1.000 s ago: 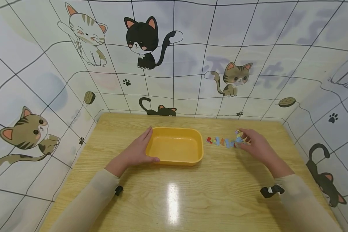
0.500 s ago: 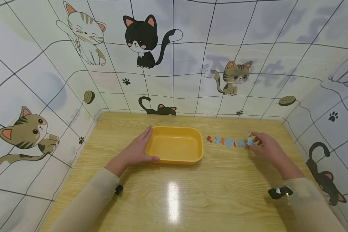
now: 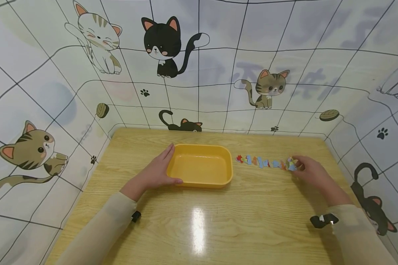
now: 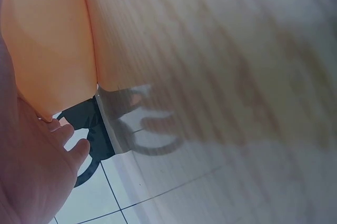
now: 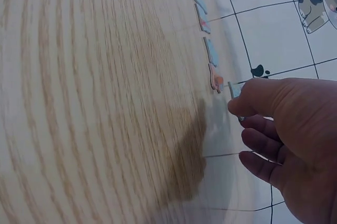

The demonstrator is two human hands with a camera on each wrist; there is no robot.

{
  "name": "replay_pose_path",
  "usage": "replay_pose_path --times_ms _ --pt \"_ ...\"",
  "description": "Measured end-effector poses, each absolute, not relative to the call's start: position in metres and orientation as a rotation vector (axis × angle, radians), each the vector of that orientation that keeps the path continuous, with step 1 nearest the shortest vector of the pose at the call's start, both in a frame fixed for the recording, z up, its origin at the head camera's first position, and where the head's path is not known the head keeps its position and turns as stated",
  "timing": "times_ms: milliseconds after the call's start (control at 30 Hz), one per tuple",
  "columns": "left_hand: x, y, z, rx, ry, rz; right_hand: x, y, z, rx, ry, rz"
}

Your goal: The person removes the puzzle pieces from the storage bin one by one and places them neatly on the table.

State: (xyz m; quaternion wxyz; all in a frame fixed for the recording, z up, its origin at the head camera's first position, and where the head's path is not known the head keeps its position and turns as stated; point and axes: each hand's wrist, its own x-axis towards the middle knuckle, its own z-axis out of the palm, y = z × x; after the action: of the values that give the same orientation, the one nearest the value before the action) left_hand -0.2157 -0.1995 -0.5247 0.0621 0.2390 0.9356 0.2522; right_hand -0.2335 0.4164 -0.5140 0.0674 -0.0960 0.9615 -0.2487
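In the head view my left hand (image 3: 154, 171) rests against the left end of a yellow plastic tray (image 3: 199, 182), fingers straight along its side and thumb at the front. The left wrist view shows that hand (image 4: 39, 155) beside the tray's wall (image 4: 47, 40), which looks orange there. My right hand (image 3: 313, 173) pinches a small colourful flat piece (image 3: 290, 164), shaped like a jigsaw puzzle piece, between thumb and fingers. It looks pale blue in the right wrist view, mostly covered by the hand (image 5: 300, 134). Whether more pieces are behind it, I cannot tell.
Several puzzle pieces (image 3: 260, 162) lie in a row from the tray's right side to my right hand. The wooden table (image 3: 238, 224) meets a wall covering (image 3: 215, 99) printed with cats at the back and both sides.
My right hand has moved right and slightly towards me along the row. A blue piece and an orange piece now lie uncovered at the row's right end. My left hand stays put.
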Motion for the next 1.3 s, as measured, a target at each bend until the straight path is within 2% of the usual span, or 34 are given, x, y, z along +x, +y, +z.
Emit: replay_pose_path --times_ms 1300 --pt "-0.216 -0.196 -0.526 0.725 2.803 0.784 -0.229 0.431 -0.528 -0.212 2.808 -0.814"
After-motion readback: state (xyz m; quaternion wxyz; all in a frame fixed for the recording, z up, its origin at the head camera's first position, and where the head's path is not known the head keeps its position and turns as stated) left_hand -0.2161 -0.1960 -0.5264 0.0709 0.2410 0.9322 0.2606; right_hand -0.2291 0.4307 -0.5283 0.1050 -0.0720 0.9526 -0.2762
